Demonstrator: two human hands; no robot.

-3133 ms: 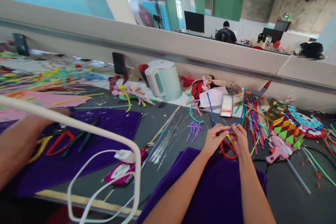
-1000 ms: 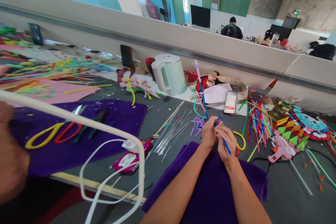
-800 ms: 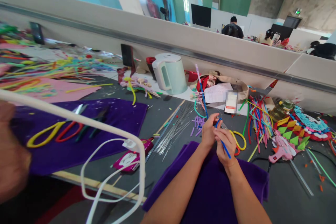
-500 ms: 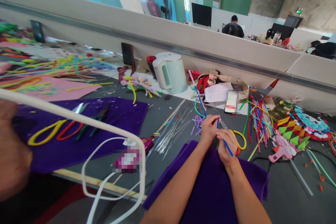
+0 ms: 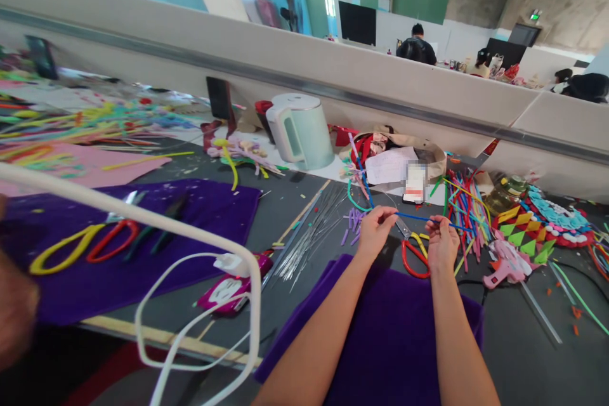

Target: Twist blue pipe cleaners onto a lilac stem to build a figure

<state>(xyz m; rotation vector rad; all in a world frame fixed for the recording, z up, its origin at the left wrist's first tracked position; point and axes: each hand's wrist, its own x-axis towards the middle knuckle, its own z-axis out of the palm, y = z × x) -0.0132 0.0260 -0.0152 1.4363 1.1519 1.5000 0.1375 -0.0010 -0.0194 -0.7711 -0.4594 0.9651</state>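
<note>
Watching from the head view, I see the left hand and right hand each pinched shut on a blue pipe cleaner, stretched taut between them above the far edge of the purple cloth. Its other length rises far-left from the left hand's fingers toward the pale green kettle. Scissors with red and yellow handles lie on the grey table between the hands, and a pink glue gun lies right of them.
</note>
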